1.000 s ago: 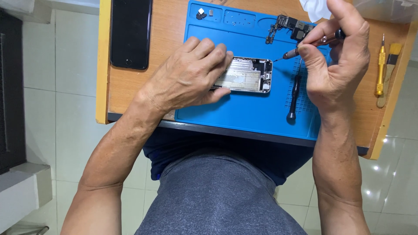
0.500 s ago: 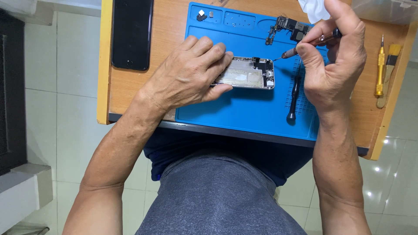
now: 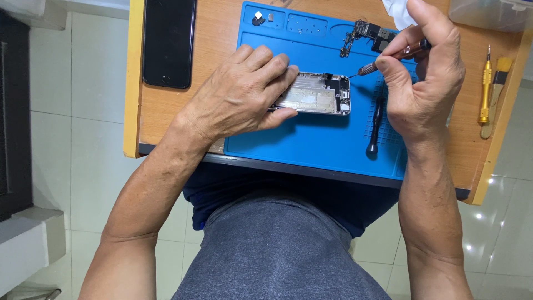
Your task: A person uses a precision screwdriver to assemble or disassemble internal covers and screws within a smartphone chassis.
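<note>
While the left hand (image 3: 244, 97) presses flat on an opened phone chassis (image 3: 317, 94) (lying on a blue mat (image 3: 311, 139) on the surface), the right hand (image 3: 425, 78) pinches a small screwdriver (image 3: 388, 58), its tip just beside the chassis's top corner.

blue mat (image 3: 311, 139) with grid pattern at right | light-brown wooden table (image 3: 166, 111), yellow edge | black phone (image 3: 169, 41) at table's left edge | silver opened phone (image 3: 316, 94) | yellow screwdriver (image 3: 486, 89) by right edge | black tool (image 3: 376, 125) | reddish-brown screwdriver (image 3: 397, 55) | white cloth (image 3: 397, 11)
</note>
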